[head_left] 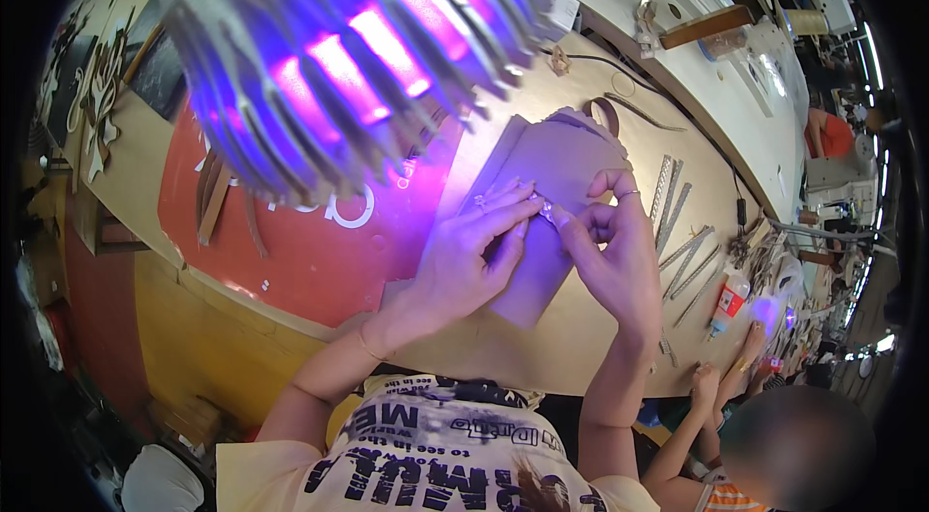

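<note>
A flat beige piece of cut material (554, 164) lies on the workbench under violet light. My left hand (474, 256) rests on it, fingers stretched toward a small shiny part (545, 209) at its middle. My right hand (610, 256) meets the left one there, thumb and forefinger pinched at the same small part. A ring shows on one right finger. What exactly is pinched is too small to tell.
A finned lamp (358, 47) glowing purple hangs close above on the left. A red sheet (290, 241) covers the bench's left part. Metal strips (677, 222) and a glue bottle (728, 304) lie to the right. Another person's hands (726, 372) work at lower right.
</note>
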